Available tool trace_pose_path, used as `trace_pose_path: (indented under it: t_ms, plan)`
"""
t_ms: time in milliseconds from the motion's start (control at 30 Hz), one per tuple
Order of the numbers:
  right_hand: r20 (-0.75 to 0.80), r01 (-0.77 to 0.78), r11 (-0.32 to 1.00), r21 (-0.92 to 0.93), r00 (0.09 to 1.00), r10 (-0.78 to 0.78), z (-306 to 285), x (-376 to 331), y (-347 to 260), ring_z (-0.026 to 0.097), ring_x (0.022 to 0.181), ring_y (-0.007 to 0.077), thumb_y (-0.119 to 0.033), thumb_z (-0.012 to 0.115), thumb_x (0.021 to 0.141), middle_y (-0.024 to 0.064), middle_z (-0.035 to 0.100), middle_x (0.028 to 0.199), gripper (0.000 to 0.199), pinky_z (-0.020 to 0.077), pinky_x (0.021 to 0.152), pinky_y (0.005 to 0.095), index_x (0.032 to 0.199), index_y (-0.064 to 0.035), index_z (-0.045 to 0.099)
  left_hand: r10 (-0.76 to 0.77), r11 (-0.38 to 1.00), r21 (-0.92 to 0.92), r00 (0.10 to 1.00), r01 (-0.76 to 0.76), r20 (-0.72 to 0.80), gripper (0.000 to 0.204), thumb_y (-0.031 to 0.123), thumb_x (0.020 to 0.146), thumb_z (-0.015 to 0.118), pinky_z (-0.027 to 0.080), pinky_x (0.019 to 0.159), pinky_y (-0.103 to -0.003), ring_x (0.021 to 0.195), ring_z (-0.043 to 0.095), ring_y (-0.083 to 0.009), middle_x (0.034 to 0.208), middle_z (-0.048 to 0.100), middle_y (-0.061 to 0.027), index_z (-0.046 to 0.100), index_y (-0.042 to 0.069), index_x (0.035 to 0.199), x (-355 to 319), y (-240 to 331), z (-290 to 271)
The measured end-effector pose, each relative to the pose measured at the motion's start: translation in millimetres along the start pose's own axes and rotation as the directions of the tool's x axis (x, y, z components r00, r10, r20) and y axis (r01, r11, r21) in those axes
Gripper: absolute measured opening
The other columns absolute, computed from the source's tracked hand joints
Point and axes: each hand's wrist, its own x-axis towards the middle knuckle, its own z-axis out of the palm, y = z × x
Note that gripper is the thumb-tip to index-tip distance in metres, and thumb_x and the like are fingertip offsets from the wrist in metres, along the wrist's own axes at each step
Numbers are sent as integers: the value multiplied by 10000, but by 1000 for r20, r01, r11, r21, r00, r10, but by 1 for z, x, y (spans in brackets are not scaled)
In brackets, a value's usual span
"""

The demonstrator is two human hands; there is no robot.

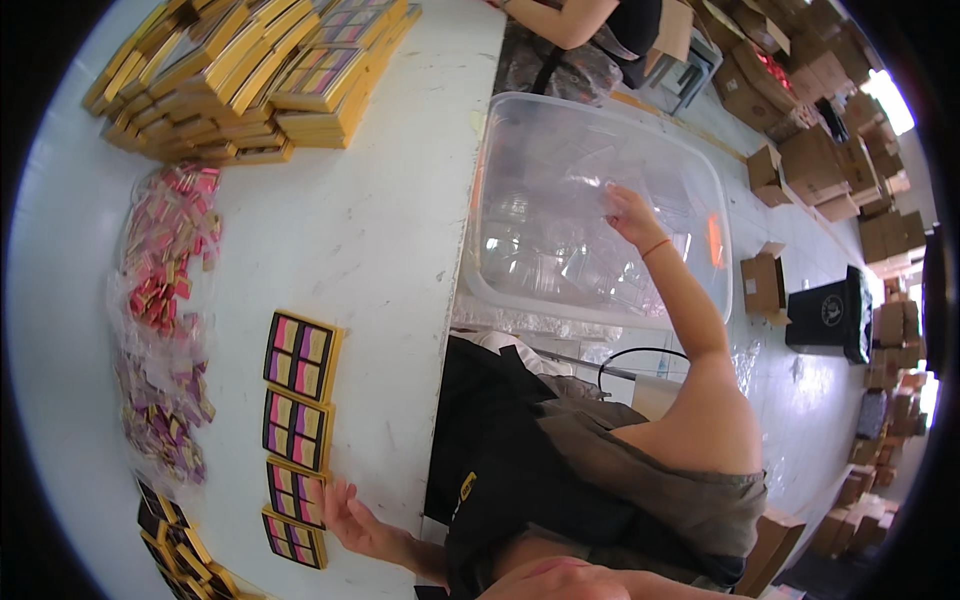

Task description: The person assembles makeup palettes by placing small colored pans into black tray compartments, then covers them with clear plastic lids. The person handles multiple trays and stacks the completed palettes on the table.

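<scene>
My left hand [365, 525] is at the edge of a row of flat yellow-edged boxes [298, 437], its fingers apart and its fingertips at one box's side. Each box has a black divided top with pink, purple and cream pieces in its compartments. Away to the right, my right hand [630, 215] is over a large translucent plastic bin [725, 200]. Its fingers are pinched on a clear plastic piece [592, 172], whose outline blends into the other clear plastic containers [590, 268] in the bin.
Stacked yellow-edged boxes [330, 85] fill the table's far corner. Pink-red packets [170, 240] and purple packets [165, 420] lie along the left, above black-and-gold boxes [185, 550]. Another person's arm [555, 20] shows at the top. Cartons [815, 160] and a black trash bin [830, 315] stand at right.
</scene>
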Motion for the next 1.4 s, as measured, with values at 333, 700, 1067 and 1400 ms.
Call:
trace_pose_path:
  t_ms: [333, 700, 1067, 1400]
  plan:
    - [785, -135, 990, 27, 617, 63, 280, -207, -30, 610, 1100, 212, -135, 603, 938, 122, 453, 1456, 560, 465, 914, 305, 1444, -22, 391, 111, 983, -181, 895, -35, 431, 1212, 349, 619, 927, 422, 1053, -454, 1329, 437, -341, 1561, 235, -215, 194, 4, 1520, 34, 51, 65]
    - [865, -277, 960, -42, 470, 173, 376, -283, 53, 506, 1257, 314, -158, 609, 943, 164, 468, 1421, 607, 442, 1043, 442, 1463, -15, 330, 43, 954, 299, 992, -6, -119, 1113, 277, 539, 934, 398, 1063, -427, 1279, 449, -316, 1401, 406, -174, 340, 18, 1444, 16, -19, -74]
    - [817, -323, 940, -110, 509, 270, 351, -264, 63, 396, 1334, 310, -258, 588, 952, 126, 415, 1471, 598, 326, 1115, 434, 1475, -73, 364, -257, 936, 299, 940, 185, 223, 1086, 199, 609, 874, 239, 1175, -444, 1431, 290, -316, 1528, 324, -151, 281, 66, 1509, 39, -87, -211]
    - [811, -378, 913, -156, 479, 337, 352, -275, 50, 475, 1268, 237, -241, 592, 959, 112, 437, 1454, 592, 418, 1044, 362, 1480, -80, 361, -253, 823, 568, 911, 26, 325, 1178, 277, 553, 894, 298, 1149, -441, 1410, 300, -363, 1534, 314, -174, 261, 112, 1533, 61, -69, -202]
